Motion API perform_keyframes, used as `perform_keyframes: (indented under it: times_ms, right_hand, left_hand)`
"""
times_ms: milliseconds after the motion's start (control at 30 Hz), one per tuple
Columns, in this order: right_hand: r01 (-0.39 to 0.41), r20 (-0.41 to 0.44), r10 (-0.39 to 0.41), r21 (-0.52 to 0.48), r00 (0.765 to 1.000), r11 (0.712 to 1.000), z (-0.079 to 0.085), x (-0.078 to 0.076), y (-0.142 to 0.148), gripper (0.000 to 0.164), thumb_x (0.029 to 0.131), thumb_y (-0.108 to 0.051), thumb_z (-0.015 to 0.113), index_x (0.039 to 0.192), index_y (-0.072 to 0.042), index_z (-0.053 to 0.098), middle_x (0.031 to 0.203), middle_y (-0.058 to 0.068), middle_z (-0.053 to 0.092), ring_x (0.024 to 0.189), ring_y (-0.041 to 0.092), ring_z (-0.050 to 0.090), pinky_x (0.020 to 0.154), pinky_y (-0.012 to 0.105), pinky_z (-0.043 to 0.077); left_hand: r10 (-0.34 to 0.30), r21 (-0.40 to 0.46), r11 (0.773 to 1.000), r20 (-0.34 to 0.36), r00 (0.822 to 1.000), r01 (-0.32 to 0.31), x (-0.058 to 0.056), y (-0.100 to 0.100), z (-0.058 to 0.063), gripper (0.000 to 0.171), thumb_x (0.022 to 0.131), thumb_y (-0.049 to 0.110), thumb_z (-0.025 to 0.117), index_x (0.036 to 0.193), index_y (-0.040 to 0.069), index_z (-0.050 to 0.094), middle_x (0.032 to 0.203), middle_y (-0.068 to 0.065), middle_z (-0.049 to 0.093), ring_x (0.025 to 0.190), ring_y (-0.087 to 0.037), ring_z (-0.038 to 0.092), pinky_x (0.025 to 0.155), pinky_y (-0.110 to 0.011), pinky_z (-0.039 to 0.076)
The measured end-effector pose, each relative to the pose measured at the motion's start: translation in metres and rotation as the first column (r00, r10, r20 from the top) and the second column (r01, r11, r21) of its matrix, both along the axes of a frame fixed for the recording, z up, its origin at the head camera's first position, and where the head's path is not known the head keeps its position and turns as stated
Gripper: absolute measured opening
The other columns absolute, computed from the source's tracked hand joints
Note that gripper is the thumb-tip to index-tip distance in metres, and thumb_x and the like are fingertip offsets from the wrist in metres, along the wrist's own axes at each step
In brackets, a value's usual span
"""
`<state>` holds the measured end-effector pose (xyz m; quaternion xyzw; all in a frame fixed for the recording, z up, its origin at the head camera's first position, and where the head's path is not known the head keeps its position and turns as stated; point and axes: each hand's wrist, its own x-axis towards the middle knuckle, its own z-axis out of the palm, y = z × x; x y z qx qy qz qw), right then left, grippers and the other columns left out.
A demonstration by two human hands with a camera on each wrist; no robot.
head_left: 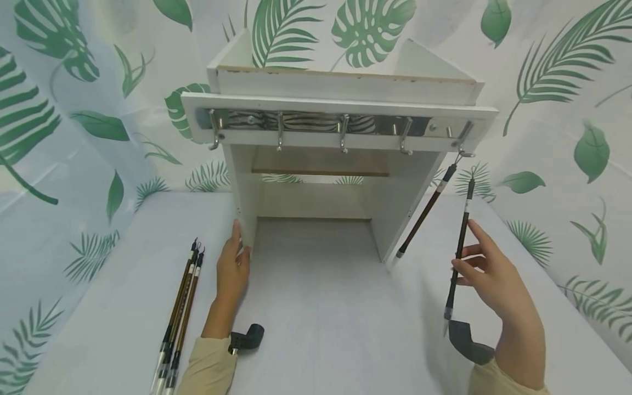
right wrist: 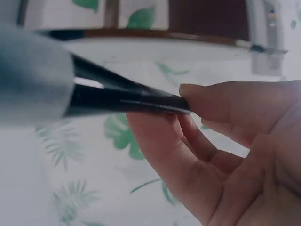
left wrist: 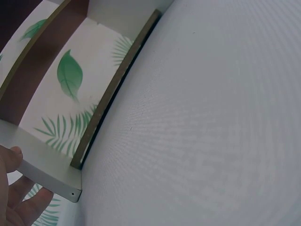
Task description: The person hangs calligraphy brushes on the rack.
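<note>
A writing brush (head_left: 462,236) with a dark handle and clear cap is pinched by my right hand (head_left: 496,274), tip down, its loop upward. Its capped end looms large and blurred in the right wrist view, where thumb and fingers (right wrist: 157,141) hold the shaft. Another brush (head_left: 427,211) hangs slanted from the rightmost hook (head_left: 464,134) of the hook rail (head_left: 306,140). My left hand (head_left: 233,274) holds the front edge of the white shelf unit's left side panel (head_left: 242,186), thumb inside and fingers outside, as the left wrist view shows.
Several capped brushes (head_left: 180,312) lie side by side on the white table (head_left: 316,307), left of my left forearm. The other metal hooks (head_left: 280,131) carry nothing. Leaf-patterned cloth (head_left: 558,137) stands behind and around the unit.
</note>
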<state>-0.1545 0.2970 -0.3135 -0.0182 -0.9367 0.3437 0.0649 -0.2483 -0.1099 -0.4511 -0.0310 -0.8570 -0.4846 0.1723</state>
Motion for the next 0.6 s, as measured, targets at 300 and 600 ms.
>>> perform_keyframes:
  times_ms: [300,600]
  right_hand:
    - [-0.002,-0.138,0.001,-0.004,0.99,1.0,0.012,0.012,-0.006,0.085,0.087,0.001,0.056,0.148,-0.024,0.003,0.103,0.017,0.045,0.076,-0.018,0.046,0.057,0.011,0.052]
    - [-0.041,-0.251,0.036,-0.012,0.967,0.999,0.017,0.022,-0.013,0.088,0.083,0.01,0.057,0.148,-0.024,0.009,0.098,0.011,0.045,0.076,-0.015,0.049,0.055,0.008,0.051]
  left_hand:
    - [-0.004,-0.004,1.0,0.006,1.0,0.004,0.0,-0.001,0.002,0.067,0.095,0.01,0.045,0.147,0.031,0.007,0.142,-0.015,0.034,0.125,-0.031,0.044,0.095,-0.035,0.048]
    - [0.003,-0.001,1.0,0.02,1.0,-0.003,0.0,0.0,0.001,0.067,0.095,0.01,0.045,0.147,0.031,0.007,0.142,-0.015,0.034,0.125,-0.031,0.044,0.096,-0.034,0.048]
